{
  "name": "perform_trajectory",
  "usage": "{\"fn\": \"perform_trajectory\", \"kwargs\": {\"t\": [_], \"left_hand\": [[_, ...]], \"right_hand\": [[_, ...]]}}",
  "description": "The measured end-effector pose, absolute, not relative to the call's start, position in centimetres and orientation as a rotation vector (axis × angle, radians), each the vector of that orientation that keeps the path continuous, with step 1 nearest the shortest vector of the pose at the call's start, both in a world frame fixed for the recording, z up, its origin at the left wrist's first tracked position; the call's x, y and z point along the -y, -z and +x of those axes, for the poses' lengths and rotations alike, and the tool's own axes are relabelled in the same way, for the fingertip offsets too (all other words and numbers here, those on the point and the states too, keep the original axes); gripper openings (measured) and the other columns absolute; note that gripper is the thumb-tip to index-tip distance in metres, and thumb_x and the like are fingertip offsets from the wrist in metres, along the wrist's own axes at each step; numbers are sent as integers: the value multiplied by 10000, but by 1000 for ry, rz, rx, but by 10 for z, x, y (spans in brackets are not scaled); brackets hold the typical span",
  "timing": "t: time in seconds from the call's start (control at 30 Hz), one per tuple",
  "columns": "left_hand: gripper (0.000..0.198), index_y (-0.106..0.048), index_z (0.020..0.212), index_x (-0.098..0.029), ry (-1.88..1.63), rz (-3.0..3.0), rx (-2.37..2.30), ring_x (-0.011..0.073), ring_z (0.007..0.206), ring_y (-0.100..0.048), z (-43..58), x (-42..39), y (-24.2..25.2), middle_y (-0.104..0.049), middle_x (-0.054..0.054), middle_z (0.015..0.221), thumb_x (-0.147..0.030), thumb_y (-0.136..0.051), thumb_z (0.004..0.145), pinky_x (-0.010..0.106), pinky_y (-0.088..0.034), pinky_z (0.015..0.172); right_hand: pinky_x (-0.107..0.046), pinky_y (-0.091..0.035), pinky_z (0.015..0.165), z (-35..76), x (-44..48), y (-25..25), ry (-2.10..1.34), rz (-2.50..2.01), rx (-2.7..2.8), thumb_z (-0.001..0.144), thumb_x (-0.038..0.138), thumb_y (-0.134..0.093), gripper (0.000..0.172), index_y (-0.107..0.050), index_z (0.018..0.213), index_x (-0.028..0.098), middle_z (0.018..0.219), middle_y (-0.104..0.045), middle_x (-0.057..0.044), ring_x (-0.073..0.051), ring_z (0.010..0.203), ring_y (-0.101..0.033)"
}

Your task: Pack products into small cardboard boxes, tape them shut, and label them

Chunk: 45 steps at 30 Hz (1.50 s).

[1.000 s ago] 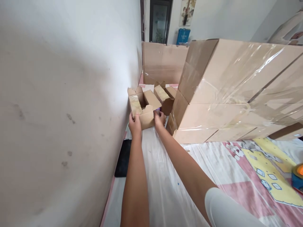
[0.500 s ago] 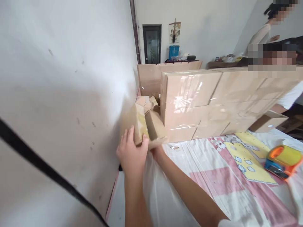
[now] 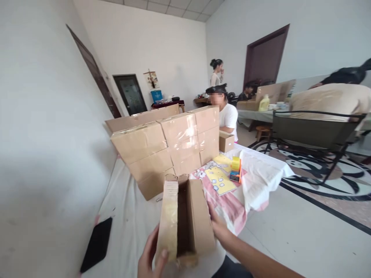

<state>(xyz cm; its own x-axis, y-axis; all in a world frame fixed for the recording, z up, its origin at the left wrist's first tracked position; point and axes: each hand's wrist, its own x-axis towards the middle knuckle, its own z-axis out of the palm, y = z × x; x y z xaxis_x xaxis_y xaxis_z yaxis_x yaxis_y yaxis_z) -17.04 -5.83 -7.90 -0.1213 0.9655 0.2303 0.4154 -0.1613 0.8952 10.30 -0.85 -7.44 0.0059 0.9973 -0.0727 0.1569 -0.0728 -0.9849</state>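
The small cardboard box (image 3: pixel 185 220) is held up close to the camera, open top facing it with its flaps spread, above the near edge of the bench (image 3: pixel 130 216). The left hand (image 3: pixel 150 258) has its grip closed on the box's left flap, thumb on top, and the right hand (image 3: pixel 218 229) has its grip pressed around the right wall. Behind it on the bench stands a stack of taped cartons (image 3: pixel 168 150), with a black phone (image 3: pixel 97 243) lying to the left by the wall and a tape dispenser (image 3: pixel 235 170) to the right, near a seated person in a white shirt (image 3: pixel 228 116).
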Motion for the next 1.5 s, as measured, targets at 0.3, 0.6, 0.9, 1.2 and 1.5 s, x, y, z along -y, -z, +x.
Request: {"fn": "perform_trajectory", "kwargs": {"t": [0.3, 0.6, 0.9, 1.2, 1.5], "left_hand": [[574, -605, 1402, -242, -791, 1940, -1553, 318, 1236, -672, -150, -33, 1, -672, 101, 1394, -518, -457, 921, 430, -602, 925], [236, -621, 940, -247, -302, 2222, -1917, 293, 837, -704, -106, -43, -57, -745, 85, 954, -281, -704, 721, 340, -477, 718], [396, -579, 1289, -275, -379, 2217, -1967, 233, 868, -683, -147, -58, -72, -729, 51, 998, -185, -422, 937, 329, -460, 759], [156, -641, 902, -254, -408, 2165, -2348, 214, 768, -658, -151, -28, -65, -718, 18, 863, -327, -516, 960, 330, -381, 671], [445, -579, 1094, -229, -19, 2034, -2373, 318, 971, -706, -155, -41, -67, -748, 94, 1095, -568, -703, 832, 342, -403, 695]], "right_hand": [[-445, -456, 1078, 140, -18, 32, -656, -1762, 1639, 847, 255, -576, 764, -368, 1581, 237, 1548, -404, -185, -340, 1400, -488], [-413, -497, 823, 127, -27, 10, -526, -1986, 1822, 831, 477, -687, 614, -535, 1361, 206, 1247, -536, -197, -335, 954, -681], [-407, -486, 799, 172, -34, 31, -702, -1952, 1664, 773, 461, -615, 521, -422, 1175, 192, 959, -595, -103, -348, 1009, -637], [-211, -368, 518, 245, -27, 7, -1099, -1373, 883, 527, 222, -585, 749, -463, 1264, 277, 876, -532, 31, -142, 683, -485], [-527, -396, 1140, 167, -74, -80, -404, -527, 1683, 756, 220, -709, 965, -270, 1594, 411, 1472, -473, -58, -315, 1329, -496]]}}
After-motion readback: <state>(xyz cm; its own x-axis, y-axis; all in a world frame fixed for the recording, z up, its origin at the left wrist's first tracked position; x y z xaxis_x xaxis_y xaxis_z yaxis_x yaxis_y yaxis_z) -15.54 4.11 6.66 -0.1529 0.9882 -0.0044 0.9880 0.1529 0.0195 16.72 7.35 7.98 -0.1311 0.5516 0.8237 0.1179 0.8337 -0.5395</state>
